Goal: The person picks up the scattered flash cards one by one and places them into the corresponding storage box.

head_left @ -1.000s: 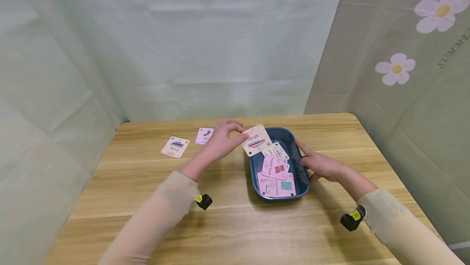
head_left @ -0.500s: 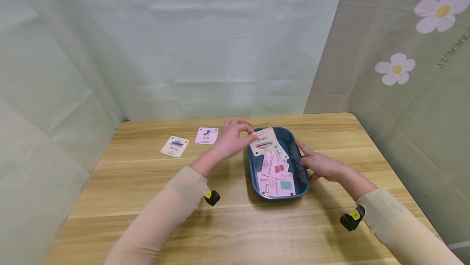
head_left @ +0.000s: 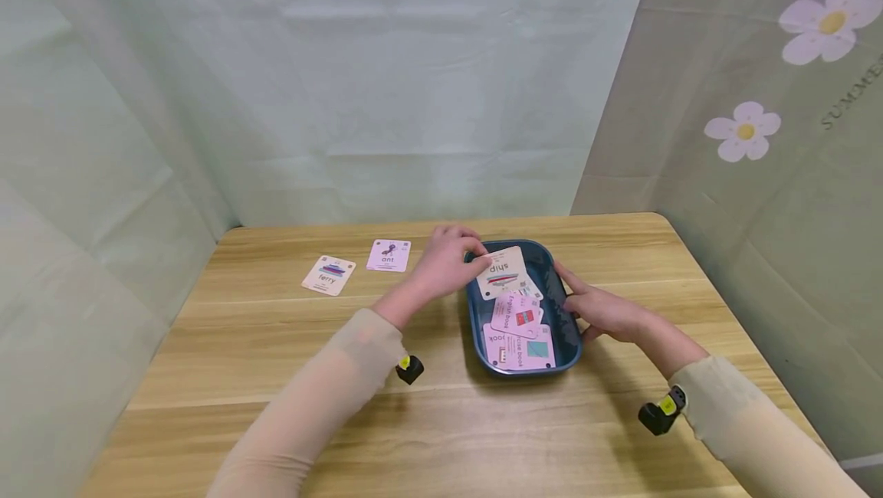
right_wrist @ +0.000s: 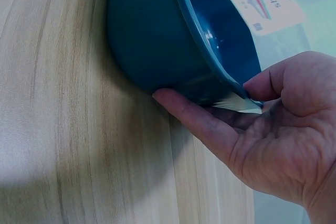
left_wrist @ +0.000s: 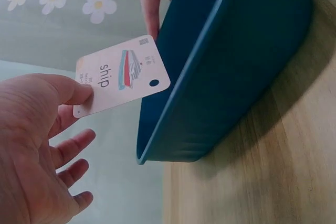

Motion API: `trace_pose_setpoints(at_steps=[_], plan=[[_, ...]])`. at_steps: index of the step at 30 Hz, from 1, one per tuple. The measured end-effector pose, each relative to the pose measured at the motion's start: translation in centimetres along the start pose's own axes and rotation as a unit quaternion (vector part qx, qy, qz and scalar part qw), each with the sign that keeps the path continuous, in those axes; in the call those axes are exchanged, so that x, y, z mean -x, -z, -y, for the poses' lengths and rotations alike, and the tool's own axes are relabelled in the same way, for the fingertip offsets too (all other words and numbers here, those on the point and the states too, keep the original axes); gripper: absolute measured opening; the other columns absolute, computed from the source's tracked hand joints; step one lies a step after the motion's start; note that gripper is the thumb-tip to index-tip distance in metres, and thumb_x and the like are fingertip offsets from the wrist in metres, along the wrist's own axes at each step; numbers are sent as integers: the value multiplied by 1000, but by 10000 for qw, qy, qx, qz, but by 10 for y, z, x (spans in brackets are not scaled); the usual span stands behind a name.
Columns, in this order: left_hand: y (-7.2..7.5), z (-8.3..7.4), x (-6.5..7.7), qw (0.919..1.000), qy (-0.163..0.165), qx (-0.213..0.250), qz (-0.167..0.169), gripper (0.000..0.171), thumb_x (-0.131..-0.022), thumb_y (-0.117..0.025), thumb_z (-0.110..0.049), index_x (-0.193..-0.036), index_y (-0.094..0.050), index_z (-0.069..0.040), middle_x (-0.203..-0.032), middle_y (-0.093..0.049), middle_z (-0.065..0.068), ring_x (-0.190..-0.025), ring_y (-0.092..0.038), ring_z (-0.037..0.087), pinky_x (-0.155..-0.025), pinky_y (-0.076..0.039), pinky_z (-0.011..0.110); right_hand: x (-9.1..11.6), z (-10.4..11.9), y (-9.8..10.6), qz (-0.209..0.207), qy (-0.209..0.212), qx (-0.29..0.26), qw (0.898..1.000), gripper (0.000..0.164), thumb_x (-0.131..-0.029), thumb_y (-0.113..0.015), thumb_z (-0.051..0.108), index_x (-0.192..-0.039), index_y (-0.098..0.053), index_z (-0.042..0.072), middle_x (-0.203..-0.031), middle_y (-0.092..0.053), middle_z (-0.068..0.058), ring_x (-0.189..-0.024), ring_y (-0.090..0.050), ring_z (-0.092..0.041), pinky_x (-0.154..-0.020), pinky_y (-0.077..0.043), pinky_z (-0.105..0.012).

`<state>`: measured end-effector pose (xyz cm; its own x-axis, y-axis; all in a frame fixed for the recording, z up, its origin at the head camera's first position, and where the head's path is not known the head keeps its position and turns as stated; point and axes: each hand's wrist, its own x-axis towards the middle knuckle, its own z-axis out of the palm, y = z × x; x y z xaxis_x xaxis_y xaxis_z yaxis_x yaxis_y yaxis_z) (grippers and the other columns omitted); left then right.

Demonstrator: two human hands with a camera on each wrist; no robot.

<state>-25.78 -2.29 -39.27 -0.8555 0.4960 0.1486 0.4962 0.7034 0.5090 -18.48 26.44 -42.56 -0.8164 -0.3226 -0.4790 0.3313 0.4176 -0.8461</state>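
"What did the left hand (head_left: 448,260) have hold of?"

"The ship card (head_left: 502,272). Thumb and forefinger pinched it by one edge; the other fingers were loosely bent, holding nothing. It was over the far left part of the blue bin (left_wrist: 247,56), but I couldn't tell whether it touched the cards there."

"And the right hand (head_left: 607,312)?"

"That gripped the bin's right side, its thumb at the rim, its fingers against the outer wall."

"Anything inside the bin?"

"Several cards, overlapping. The English book card (head_left: 513,316) lay about midway along it, and the exercise book card (head_left: 531,348), its name partly covered, at the near end."

"And outside?"

"The ant card (head_left: 388,255) and the ferry card (head_left: 329,276) lay on the table (head_left: 428,444) left of the bin, the ferry card farther from it."
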Motion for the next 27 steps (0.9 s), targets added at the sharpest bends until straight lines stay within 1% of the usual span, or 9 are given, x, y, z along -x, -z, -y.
trace_pose_setpoints(at_steps=[7, 11, 16, 27], plan=[[-7, -4, -2, 9982, -73, -528, 272, 23, -101, -63, -39, -104, -78, -21, -142, -56, 6, -138, -38, 33, -115, -29, 49, 1, -1, 1, -38, -9, 107, 9999, 81, -103, -38, 7, -164, 9, 34, -164, -10, -31, -138, -39, -48, -84, -58, -53], [-11, -6, -4, 9968, -96, -698, 378, 23, -101, -63, -38, -105, -77, -21, -142, -55, 4, -139, -36, 31, -116, -27, 48, 1, -2, 1, -8, 11, 140, 9999, 81, -103, -37, 8, -163, 9, 35, -165, -7, -31, -139, -38, -49, -84, -58, -55], [-15, -4, -6, 9945, -141, -932, 451, 22, -101, -63, -40, -106, -76, -23, -144, -54, 2, -140, -34, 29, -117, -26, 48, 0, -2, 2, 9, 25, 174, 9998, 81, -103, -37, 8, -163, 10, 35, -166, -3, -29, -139, -37, -50, -85, -57, -55], [-18, -5, -7, 9895, -406, -1210, 672, 21, -100, -63, -39, -108, -76, -24, -148, -52, 2, -144, -32, 30, -118, -24, 51, 0, -1, 2, 13, 38, 164, 9999, 81, -103, -37, 7, -163, 10, 34, -166, 0, -28, -142, -33, -52, -86, -57, -56]])
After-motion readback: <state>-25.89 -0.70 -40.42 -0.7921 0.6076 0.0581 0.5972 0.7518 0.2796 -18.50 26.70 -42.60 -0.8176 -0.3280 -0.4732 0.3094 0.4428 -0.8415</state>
